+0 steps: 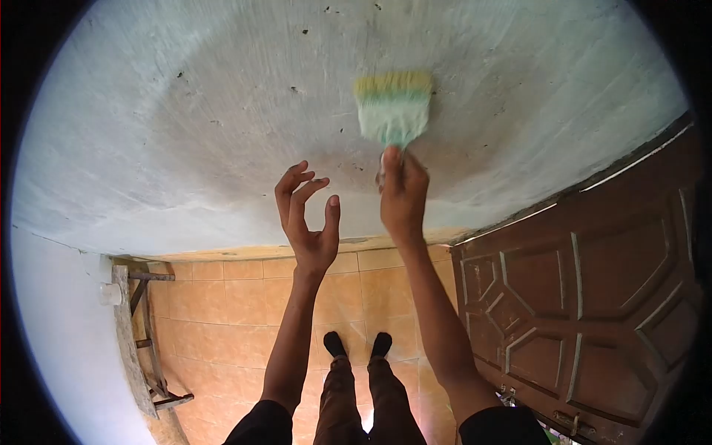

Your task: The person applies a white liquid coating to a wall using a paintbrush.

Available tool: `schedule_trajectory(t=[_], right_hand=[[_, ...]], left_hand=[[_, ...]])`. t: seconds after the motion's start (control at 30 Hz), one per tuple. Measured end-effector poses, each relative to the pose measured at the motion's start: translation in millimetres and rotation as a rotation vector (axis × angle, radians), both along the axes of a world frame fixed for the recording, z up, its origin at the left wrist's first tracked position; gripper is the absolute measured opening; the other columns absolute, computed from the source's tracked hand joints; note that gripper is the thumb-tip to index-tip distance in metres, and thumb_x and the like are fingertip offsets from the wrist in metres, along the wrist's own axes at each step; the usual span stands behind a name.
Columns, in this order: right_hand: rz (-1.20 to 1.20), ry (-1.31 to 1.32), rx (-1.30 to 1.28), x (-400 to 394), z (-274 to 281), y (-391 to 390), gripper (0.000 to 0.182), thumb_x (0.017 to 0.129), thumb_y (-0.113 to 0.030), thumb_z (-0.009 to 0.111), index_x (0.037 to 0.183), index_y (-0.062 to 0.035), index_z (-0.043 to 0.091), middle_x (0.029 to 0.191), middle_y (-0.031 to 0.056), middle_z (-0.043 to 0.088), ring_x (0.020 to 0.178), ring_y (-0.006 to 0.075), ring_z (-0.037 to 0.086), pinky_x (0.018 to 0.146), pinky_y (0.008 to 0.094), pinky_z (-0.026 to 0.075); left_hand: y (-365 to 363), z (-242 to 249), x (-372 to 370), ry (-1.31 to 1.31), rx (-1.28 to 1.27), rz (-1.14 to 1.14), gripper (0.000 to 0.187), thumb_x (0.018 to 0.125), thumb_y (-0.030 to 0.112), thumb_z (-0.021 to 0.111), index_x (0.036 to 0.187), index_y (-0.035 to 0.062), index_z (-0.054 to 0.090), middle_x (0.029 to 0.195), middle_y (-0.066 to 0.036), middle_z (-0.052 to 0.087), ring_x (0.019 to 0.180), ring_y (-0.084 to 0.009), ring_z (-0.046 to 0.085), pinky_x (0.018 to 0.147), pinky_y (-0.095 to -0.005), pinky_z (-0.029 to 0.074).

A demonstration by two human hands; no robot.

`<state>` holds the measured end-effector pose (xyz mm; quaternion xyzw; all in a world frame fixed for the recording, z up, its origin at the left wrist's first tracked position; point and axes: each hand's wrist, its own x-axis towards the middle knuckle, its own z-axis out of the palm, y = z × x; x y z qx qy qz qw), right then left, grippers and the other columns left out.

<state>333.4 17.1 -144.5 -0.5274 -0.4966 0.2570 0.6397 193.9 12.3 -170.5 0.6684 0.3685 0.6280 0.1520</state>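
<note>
A wide paint brush has its yellowish bristles against the pale, scuffed wall. Its ferrule and upper handle are smeared with whitish-green paint. My right hand is wrapped round the handle, thumb pointing up along it, and hides the lower part. To the left, my left hand is raised in front of the wall with fingers curled and apart from the thumb, nothing between them. Small dark chips and pits dot the wall around the brush.
A brown panelled door with a metal latch stands on the right. On the left, a wooden bench or trestle rests by a white wall. Orange floor tiles lie below, where my dark-covered feet stand.
</note>
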Motion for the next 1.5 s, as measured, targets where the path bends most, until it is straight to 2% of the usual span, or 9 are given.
schedule_trajectory(t=[0.17, 0.23, 0.33, 0.47, 0.67, 0.97, 1.23, 1.37, 1.5], right_hand=[[0.015, 0.060, -0.296, -1, -126, -39, 0.045, 0.100, -0.041, 0.045, 0.071, -0.0063, 0.044, 0.058, -0.0029, 0.036, 0.054, 0.0075, 0.036, 0.050, 0.0261, 0.032], [-0.024, -0.065, -0.377, 6, -182, -53, 0.045, 0.100, -0.041, 0.044, 0.073, -0.0056, 0.045, 0.058, -0.0029, 0.037, 0.054, 0.0083, 0.036, 0.051, 0.0265, 0.032], [-0.053, -0.113, -0.475, 11, -212, -83, 0.043, 0.101, -0.040, 0.043, 0.075, -0.0054, 0.048, 0.058, -0.0031, 0.039, 0.053, 0.0082, 0.038, 0.049, 0.0260, 0.032], [-0.072, 0.199, -0.539, 14, -217, -98, 0.038, 0.102, -0.036, 0.041, 0.080, -0.0063, 0.051, 0.057, -0.0042, 0.039, 0.049, 0.0055, 0.038, 0.044, 0.0231, 0.031], [0.095, 0.519, -0.630, 8, -75, -92, 0.031, 0.102, -0.031, 0.040, 0.086, -0.0075, 0.052, 0.059, -0.0064, 0.036, 0.046, 0.0019, 0.031, 0.041, 0.0198, 0.025], [0.140, 0.284, -0.051, 1, 25, -52, 0.039, 0.102, -0.041, 0.040, 0.081, -0.0075, 0.046, 0.059, -0.0066, 0.035, 0.048, 0.0019, 0.032, 0.043, 0.0191, 0.024], [0.076, 0.105, -0.236, -12, -127, -45, 0.039, 0.103, -0.039, 0.037, 0.078, -0.0088, 0.043, 0.058, -0.0046, 0.035, 0.051, 0.0051, 0.035, 0.047, 0.0225, 0.031], [0.053, 0.137, -0.555, -16, -203, -84, 0.038, 0.102, -0.039, 0.039, 0.085, -0.0075, 0.050, 0.059, -0.0046, 0.038, 0.048, 0.0052, 0.036, 0.045, 0.0226, 0.031], [0.121, 0.310, -0.673, -13, -173, -91, 0.037, 0.101, -0.039, 0.041, 0.090, -0.0068, 0.055, 0.060, -0.0054, 0.040, 0.046, 0.0042, 0.035, 0.042, 0.0215, 0.029]], left_hand=[[0, -4, 4, 0.027, 0.027, 0.036, 0.022, 0.081, 0.002, 0.064, 0.102, 0.0037, 0.060, 0.126, -0.017, 0.048, 0.108, -0.0278, 0.051, 0.089, -0.0404, 0.045], [-1, -8, 3, 0.084, 0.019, 0.044, 0.022, 0.081, 0.002, 0.064, 0.102, 0.0039, 0.061, 0.126, -0.017, 0.048, 0.108, -0.0279, 0.051, 0.087, -0.0400, 0.045], [-5, -25, 2, 0.080, -0.027, 0.023, 0.021, 0.082, 0.002, 0.064, 0.102, 0.0042, 0.061, 0.125, -0.017, 0.049, 0.107, -0.0274, 0.052, 0.083, -0.0383, 0.046], [-16, -42, 2, 0.105, -0.108, -0.017, 0.019, 0.084, 0.003, 0.063, 0.102, 0.0040, 0.061, 0.121, -0.016, 0.052, 0.106, -0.0266, 0.054, 0.080, -0.0366, 0.047], [-28, -51, 5, 0.064, -0.232, -0.059, 0.018, 0.086, 0.005, 0.061, 0.104, 0.0051, 0.061, 0.119, -0.013, 0.056, 0.108, -0.0257, 0.055, 0.081, -0.0362, 0.047], [-26, -40, 8, -0.131, -0.401, -0.065, 0.018, 0.088, 0.007, 0.060, 0.105, 0.0066, 0.061, 0.123, -0.011, 0.055, 0.112, -0.0236, 0.053, 0.083, -0.0350, 0.047], [-24, -41, -8, -0.041, -0.357, -0.010, 0.018, 0.088, 0.008, 0.061, 0.105, 0.0066, 0.062, 0.123, -0.010, 0.055, 0.112, -0.0229, 0.053, 0.083, -0.0341, 0.047], [-21, -43, -15, -0.118, -0.385, -0.043, 0.018, 0.088, 0.009, 0.061, 0.106, 0.0074, 0.062, 0.123, -0.010, 0.055, 0.112, -0.0226, 0.053, 0.083, -0.0338, 0.047], [-23, -41, -19, -0.130, -0.426, -0.042, 0.018, 0.089, 0.008, 0.060, 0.107, 0.0083, 0.062, 0.124, -0.009, 0.054, 0.113, -0.0218, 0.053, 0.083, -0.0334, 0.047]])
